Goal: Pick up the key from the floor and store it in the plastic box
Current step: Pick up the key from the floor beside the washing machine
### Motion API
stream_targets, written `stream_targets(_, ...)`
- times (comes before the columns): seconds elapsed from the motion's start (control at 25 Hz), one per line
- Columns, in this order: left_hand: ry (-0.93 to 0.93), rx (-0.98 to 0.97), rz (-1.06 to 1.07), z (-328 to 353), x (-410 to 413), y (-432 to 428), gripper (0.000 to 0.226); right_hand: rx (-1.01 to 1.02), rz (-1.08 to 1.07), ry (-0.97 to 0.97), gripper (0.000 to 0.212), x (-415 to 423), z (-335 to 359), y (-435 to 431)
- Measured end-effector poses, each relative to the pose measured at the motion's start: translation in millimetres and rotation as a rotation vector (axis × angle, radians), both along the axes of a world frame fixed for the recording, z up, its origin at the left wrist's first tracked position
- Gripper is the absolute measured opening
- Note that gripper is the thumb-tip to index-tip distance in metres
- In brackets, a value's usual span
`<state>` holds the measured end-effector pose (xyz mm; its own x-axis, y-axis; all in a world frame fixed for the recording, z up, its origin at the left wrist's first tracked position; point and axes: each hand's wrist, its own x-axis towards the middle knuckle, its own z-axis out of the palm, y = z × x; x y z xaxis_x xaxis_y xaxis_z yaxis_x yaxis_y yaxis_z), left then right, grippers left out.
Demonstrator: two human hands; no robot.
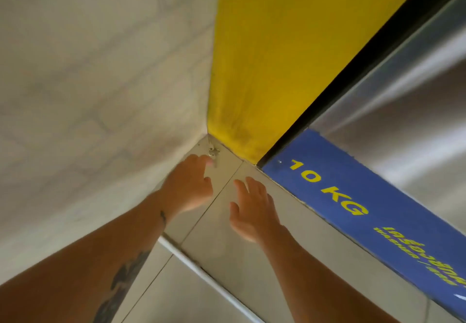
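The floor [227, 242] runs into a tight far corner between the pale wall [88, 83] on the left and a yellow panel [264, 58]; the blue "10 KG" sticker [353, 204] lies to the right. The left hand [191, 186] reaches in, fingers loosely curled, fingertips just at the key [214, 152], not yet grasping it. The right hand [252, 209] hovers spread, holding nothing. Wedged so deep, the key could slip or get pushed further into the corner. No plastic box is in view.
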<state>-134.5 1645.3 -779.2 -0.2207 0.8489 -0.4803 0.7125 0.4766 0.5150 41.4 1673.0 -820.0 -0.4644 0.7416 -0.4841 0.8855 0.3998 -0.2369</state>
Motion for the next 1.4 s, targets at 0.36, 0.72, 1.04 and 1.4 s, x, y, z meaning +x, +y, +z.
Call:
stream_targets(0.36, 0.219, 0.175, -0.165, -91.4, -7.3, 36.2, 0.061, 0.152, -0.032, 0.017, 0.075, -6.1, -89.2, -13.5)
stream_targets(0.72, 0.415, 0.201, -0.141, -112.0, 7.5, 51.9, 0.048, 0.252, -0.017, 0.008, 0.075, 0.6, -105.8, -17.2)
stream_targets(1.04, 0.528, 0.219, -0.196, -119.3, 1.8, 44.2, 0.056, 0.276, -0.01, 0.028, 0.076, 4.1, -116.6, -16.7)
stream_targets(1.4, 0.117, -0.05, 0.189, -53.7, 7.3, 13.4, 0.03, -0.16, 0.064, -0.194, 0.079, 0.5, -51.5, 9.2)
